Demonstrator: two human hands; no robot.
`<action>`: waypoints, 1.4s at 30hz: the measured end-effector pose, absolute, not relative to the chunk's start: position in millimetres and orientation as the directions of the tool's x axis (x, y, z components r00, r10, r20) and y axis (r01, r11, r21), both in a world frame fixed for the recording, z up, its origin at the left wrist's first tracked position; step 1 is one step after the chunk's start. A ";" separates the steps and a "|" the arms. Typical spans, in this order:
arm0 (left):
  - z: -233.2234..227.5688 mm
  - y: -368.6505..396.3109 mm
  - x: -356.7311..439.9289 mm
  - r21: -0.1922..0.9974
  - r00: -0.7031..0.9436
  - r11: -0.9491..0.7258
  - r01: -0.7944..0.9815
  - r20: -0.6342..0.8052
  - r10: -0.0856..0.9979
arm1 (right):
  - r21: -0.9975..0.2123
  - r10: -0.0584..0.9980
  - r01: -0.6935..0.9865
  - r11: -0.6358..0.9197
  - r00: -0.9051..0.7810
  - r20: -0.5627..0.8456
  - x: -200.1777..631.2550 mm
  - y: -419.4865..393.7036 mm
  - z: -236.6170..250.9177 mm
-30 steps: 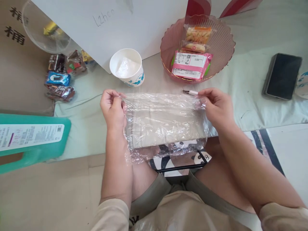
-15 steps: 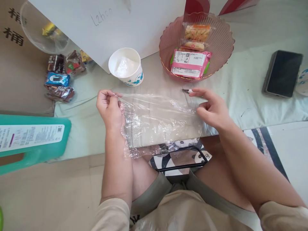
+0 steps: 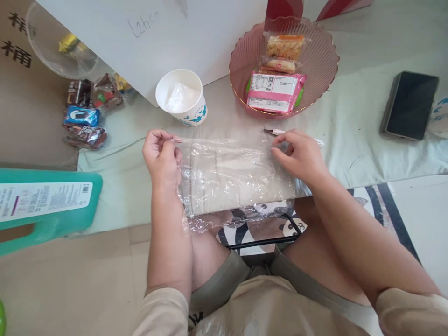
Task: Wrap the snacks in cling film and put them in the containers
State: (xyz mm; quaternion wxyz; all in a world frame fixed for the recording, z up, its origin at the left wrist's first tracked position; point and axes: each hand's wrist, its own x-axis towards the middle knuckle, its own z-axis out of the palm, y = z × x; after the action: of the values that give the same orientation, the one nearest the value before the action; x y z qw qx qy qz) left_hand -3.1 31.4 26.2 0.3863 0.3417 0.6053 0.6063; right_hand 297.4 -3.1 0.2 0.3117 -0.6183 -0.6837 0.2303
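Bare cloth (image 3: 353, 126) lies open rightward; the paper cup (image 3: 182, 102) and pink bowl (image 3: 283, 65) block the far side.

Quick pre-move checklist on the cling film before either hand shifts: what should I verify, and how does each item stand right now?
1. Left hand pinches the cling film by its left top corner: ok.
2. Right hand pinches the right top edge: ok.
3. Film flat and wrinkle-free: not ok, creased, and its near edge hangs off the table edge.
4. Paper cup apart from the film: ok.
5. Pink bowl apart from the film: ok.
6. Small white tool by the right fingers, touching the film or not: cannot tell.
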 end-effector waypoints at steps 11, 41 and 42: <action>23.0 30.2 -3.4 0.999 -0.420 0.041 -0.017 -0.044 0.907 | -0.890 0.932 0.438 0.128 0.253 0.259 297.0 -4.4 6.0; 15.3 30.9 -14.0 0.972 -0.343 0.007 -0.234 -0.089 0.935 | -0.968 0.993 0.248 -0.049 0.116 -0.021 294.4 -15.0 -1.6; 14.3 29.9 -16.2 0.960 -0.267 0.091 -0.263 -0.163 0.950 | -0.967 0.987 0.250 -0.042 0.158 -0.002 294.1 -12.9 -3.2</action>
State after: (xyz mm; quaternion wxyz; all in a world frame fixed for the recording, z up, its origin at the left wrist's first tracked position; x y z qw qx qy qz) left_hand -16.2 29.9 14.3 0.5124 0.3227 0.5318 0.5920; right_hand 294.1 -12.9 -3.2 0.4644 -0.6028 -0.5130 0.3973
